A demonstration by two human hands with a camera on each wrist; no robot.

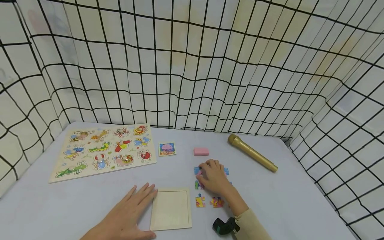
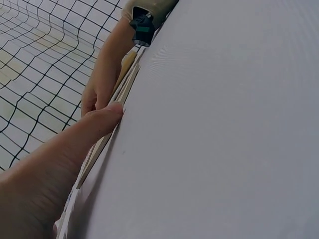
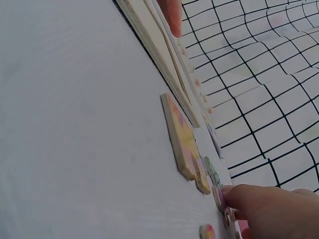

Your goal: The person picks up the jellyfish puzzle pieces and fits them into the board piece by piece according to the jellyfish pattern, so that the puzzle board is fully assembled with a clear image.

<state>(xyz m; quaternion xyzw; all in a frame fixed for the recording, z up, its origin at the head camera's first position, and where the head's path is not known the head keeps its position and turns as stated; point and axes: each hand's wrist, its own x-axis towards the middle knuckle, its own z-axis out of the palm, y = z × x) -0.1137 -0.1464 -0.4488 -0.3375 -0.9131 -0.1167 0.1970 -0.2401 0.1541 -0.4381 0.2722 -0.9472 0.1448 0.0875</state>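
A shallow square wooden puzzle tray lies on the white table. My left hand is spread along its left side, fingers straight, and in the left wrist view the thumb touches the tray's edge. Several small jigsaw pieces lie to the right of the tray, among them a yellow one and an orange-pink one. Over the farther pieces, my right hand pinches a pinkish jigsaw piece between thumb and fingers. The hand covers part of that piece and several others.
A pink block and a small octopus picture card lie farther back. An insect puzzle board occupies the left; a gold microphone lies at the right. Black netting encloses the table's back and sides.
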